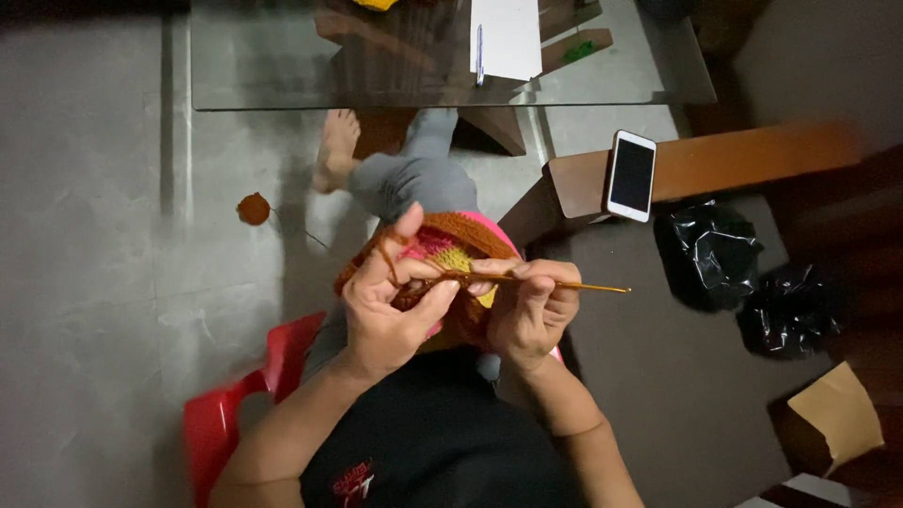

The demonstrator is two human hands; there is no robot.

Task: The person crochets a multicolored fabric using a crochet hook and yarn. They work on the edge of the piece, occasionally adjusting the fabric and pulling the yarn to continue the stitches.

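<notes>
Head view, looking straight down at the lap. The fingers [550, 282] of the right hand [531, 315] are curled tight around a slim golden crochet hook [555, 281], thumb and forefinger pinching its shaft. The hook's long axis runs almost level, from nine o'clock to three o'clock: its handle end juts free past the knuckles toward three o'clock, while its working end points to nine o'clock and disappears into the crochet piece [451, 246]; the tip itself cannot be made out. The left hand [386, 310] is the nearer one to the fabric, lying right against it. Its fingers are mostly closed, pinching the edge of the work between thumb and fingertips, with the thumb raised toward twelve o'clock and a strand of orange yarn [388, 256] drawn over it. The crochet piece, banded in orange, pink and yellow, sits between and just above both hands, at twelve o'clock from the knuckles.

Farther out, a small orange yarn ball [253, 208] lies on the grey floor at ten o'clock, well apart. A white phone [631, 175] rests on a wooden ledge at two o'clock. A glass table [282, 66] spans twelve o'clock, bearing paper and a pen [479, 52]. Black plastic bags [710, 254] lie at three o'clock, and a red chair [230, 414] shows at eight o'clock.
</notes>
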